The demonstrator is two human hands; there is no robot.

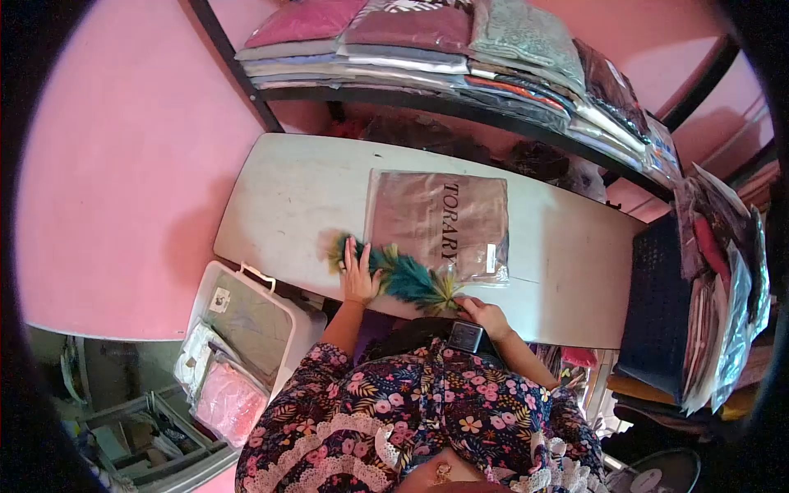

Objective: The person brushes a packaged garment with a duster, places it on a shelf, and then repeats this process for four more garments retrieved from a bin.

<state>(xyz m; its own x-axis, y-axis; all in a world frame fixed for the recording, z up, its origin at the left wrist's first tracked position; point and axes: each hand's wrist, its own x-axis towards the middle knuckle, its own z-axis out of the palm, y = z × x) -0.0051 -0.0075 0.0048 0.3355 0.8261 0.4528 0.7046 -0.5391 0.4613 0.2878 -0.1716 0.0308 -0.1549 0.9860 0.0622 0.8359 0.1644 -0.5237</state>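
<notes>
A fluffy teal and yellow-green feather duster [403,279] lies along the near edge of the white table. My left hand [358,275] rests on its left part, fingers stretched out over the fluff. At its other end my right hand [485,316] is closed around what looks like the handle, which is mostly hidden by the fingers. Just beyond the duster is a brown garment in a clear plastic bag [411,218], with "TORARY" printed on it and a small white label near one corner.
The white table [288,197] stands against a shelf [460,107] stacked with bagged garments. A white bin [304,329] holding bagged items is at the left. To the right, a dark blue basket [657,304] stands beside more packed clothes [715,329].
</notes>
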